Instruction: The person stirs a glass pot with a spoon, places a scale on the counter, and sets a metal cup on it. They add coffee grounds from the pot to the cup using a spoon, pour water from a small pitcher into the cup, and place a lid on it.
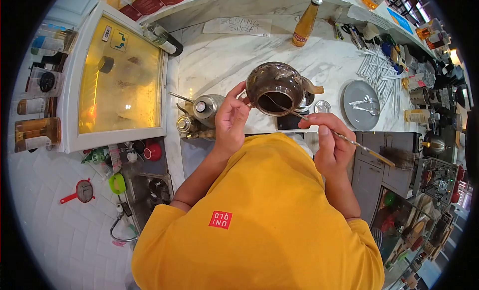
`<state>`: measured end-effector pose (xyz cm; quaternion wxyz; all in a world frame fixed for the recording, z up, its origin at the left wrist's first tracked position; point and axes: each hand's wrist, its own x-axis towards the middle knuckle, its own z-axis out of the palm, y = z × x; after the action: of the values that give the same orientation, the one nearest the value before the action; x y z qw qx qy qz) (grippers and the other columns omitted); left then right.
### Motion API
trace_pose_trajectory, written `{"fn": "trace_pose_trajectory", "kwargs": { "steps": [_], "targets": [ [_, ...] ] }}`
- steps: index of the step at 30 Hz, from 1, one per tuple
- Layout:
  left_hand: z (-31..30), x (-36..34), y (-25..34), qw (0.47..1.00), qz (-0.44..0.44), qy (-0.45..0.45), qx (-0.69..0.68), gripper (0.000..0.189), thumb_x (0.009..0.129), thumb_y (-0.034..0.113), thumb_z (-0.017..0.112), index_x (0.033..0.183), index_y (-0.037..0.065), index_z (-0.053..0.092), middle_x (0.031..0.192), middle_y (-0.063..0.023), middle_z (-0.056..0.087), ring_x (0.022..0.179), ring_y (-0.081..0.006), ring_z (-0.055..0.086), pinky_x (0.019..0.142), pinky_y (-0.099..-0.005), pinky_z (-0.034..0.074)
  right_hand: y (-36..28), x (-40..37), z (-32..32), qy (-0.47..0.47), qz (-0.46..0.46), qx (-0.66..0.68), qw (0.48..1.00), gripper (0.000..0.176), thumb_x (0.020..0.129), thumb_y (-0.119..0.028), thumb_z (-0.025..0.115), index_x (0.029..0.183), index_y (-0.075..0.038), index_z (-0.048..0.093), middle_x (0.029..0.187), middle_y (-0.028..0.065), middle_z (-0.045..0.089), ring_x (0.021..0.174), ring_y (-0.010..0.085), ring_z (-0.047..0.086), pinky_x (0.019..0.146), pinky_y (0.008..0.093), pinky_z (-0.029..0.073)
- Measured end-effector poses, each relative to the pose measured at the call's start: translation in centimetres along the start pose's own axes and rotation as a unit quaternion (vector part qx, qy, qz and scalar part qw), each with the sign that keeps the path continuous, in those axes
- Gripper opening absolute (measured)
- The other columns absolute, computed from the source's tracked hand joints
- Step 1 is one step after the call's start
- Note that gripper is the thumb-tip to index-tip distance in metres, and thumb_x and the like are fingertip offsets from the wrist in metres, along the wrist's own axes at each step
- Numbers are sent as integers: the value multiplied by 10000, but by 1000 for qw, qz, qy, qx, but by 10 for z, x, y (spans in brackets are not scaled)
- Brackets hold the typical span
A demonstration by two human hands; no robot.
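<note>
A dark brown, glossy teapot (267, 75) is tilted above the marble counter, its round opening facing me. My left hand (232, 121) is closed around its handle on the left side, and the spout points right. Between the fingers of my right hand (333, 143) is a long, thin bar spoon (371, 152) with a twisted shaft. Its far end reaches into the teapot's mouth, so the tip is hidden in the dark inside. Behind the teapot, a dark flat object (288, 122) and a small round metal lid (322, 107) lie on the counter.
A grey plate (350, 115) with a fork and spoon lies right, near a pile of wrapped straws (375, 65). An amber bottle (305, 25) stands behind the teapot. Metal canisters (207, 108) and a glass-door fridge (122, 75) are left, above a sink (144, 190).
</note>
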<state>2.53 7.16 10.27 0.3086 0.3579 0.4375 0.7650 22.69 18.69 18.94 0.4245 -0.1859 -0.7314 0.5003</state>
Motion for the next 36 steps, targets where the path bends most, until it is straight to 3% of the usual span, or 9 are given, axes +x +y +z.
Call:
{"fn": "trace_pose_trajectory", "kwargs": {
  "steps": [4, 16, 22, 28, 31, 36],
  "targets": [
    [-2, 0, 1, 1000, 4, -1, 11, 160, 1062, 183, 553, 1026, 27, 541, 1526, -225, 404, 1337, -324, 523, 1091, -430, 419, 5, -3, 5, 22, 58, 36, 997, 255, 1012, -69, 470, 1039, 74, 679, 911, 176, 734, 843, 249, 714, 823, 361, 541],
    [-5, 4, -11, 996, -65, -7, 62, 219, 1072, 227, 526, 998, 23, 547, 1533, -230, 393, 1231, -272, 613, 1008, -438, 543, 22, -12, -3, 145, 160, 199, 956, 283, 1035, -90, 440, 1079, 103, 643, 966, 211, 712, 846, 296, 724, 861, 404, 572],
    [3, 11, -20, 989, -112, 15, 91, 205, 1072, 206, 522, 987, 20, 542, 1546, -206, 394, 1183, -252, 635, 980, -418, 558, 26, -24, -26, 208, 151, 250, 934, 281, 1034, -94, 443, 1100, 104, 630, 962, 222, 720, 853, 314, 728, 868, 420, 577],
    [0, 14, -35, 983, -163, 52, 70, 181, 1069, 194, 530, 984, 35, 540, 1563, -191, 384, 1132, -234, 640, 953, -413, 557, 38, -40, -57, 255, 174, 179, 934, 279, 1037, -95, 452, 1106, 107, 633, 977, 225, 722, 893, 323, 733, 884, 421, 581],
    [2, 14, -36, 980, -173, 79, 60, 171, 1049, 170, 570, 941, 39, 551, 1509, -176, 450, 1121, -175, 627, 887, -336, 570, 54, -46, -62, 243, 202, 138, 939, 276, 1038, -88, 460, 1118, 100, 645, 999, 212, 722, 916, 315, 736, 898, 408, 575],
    [0, 13, -37, 980, -167, 88, 66, 183, 1046, 177, 579, 938, 32, 559, 1505, -178, 452, 1109, -177, 636, 877, -332, 575, 67, -52, -57, 134, 219, 15, 966, 237, 1000, -11, 483, 1110, 60, 681, 1015, 156, 730, 941, 244, 719, 884, 334, 545]
  ]
}}
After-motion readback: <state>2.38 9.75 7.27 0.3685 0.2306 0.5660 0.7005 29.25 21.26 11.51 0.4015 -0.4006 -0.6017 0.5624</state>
